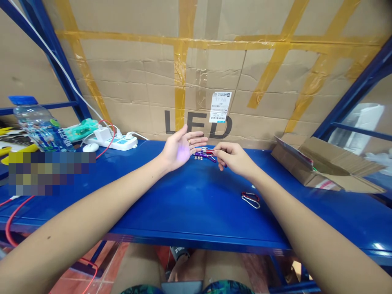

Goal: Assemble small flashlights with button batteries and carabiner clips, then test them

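Note:
My left hand (180, 151) is raised over the blue table (183, 204), palm turned up and fingers stretched out. A violet patch of light falls on its palm. Fingers of my right hand (231, 157) are pinched around a small red flashlight (209, 152), its front pointing toward the left palm. Just below and between the hands lie several slim metal tubes, among them a purple one (210, 158). Several small round silvery pieces (198, 158) sit beside them. Nearer to me, a red carabiner and a silver carabiner (251, 201) lie together under my right forearm.
An open cardboard box (321, 179) stands at right. On the left are a plastic bottle (39, 126), a white power strip (121, 142) with plugs, a white mouse-like object (90, 148) and a red cable (15, 220). A large taped carton (147, 81) rises behind the table.

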Available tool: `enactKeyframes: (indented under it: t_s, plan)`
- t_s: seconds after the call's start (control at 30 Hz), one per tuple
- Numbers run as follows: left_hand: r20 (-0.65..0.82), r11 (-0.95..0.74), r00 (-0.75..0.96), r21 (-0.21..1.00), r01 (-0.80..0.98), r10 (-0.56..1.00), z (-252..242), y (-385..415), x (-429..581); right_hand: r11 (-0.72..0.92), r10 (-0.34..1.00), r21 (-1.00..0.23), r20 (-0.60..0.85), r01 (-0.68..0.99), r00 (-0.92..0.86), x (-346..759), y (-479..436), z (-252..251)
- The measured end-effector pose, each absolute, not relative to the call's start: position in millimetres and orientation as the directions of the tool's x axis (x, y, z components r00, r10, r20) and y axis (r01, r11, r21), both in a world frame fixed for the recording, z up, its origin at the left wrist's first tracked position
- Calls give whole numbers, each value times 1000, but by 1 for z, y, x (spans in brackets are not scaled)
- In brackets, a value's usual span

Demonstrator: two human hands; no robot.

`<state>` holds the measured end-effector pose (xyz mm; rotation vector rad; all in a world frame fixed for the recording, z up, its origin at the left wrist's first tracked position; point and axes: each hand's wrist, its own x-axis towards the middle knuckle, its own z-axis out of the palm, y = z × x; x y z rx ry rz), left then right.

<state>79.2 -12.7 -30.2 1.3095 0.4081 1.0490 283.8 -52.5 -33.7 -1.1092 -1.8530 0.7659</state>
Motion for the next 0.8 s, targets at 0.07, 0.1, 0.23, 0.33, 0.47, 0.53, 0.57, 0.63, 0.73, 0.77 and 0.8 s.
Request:
enactKeyframes:
  t_s: [0.07,0.1,0.23,0.33,0.47,0.53,0.57,0.63,0.73,0.77,0.8]
  plan:
    - [274,-70,517,923,-379,811,-32,-10,77,427,900,-808,338,405,-275,283,-54,-33]
    - [268,-69,521,927,-368,811,-33,-9,77,430,899,-801,337,417,-280,282,-55,-32]
    - [249,-64,525,937,-345,814,-36,-10,77,439,896,-770,337,463,-288,281,-58,-31]
    - [219,-33,512,937,-348,830,-36,-12,79,436,898,-764,334,476,-286,280,-59,-31]
    - [181,1,498,939,-343,848,-34,-14,81,439,897,-746,338,501,-284,279,-60,-31]
    - [175,11,500,938,-347,848,-34,-14,81,445,895,-742,345,501,-284,279,-61,-30]
    - [174,15,502,936,-350,847,-34,-14,81,446,894,-743,347,499,-283,278,-61,-30]
    - [174,18,506,936,-352,845,-34,-14,80,441,896,-755,342,486,-282,278,-61,-30]
    - [174,14,510,939,-343,843,-34,-14,80,420,906,-777,324,469,-274,277,-61,-30]
    - [173,15,511,940,-342,842,-34,-14,80,415,908,-781,319,467,-272,277,-62,-30]
    - [172,19,516,939,-344,839,-34,-15,80,412,909,-782,317,468,-271,276,-62,-30]
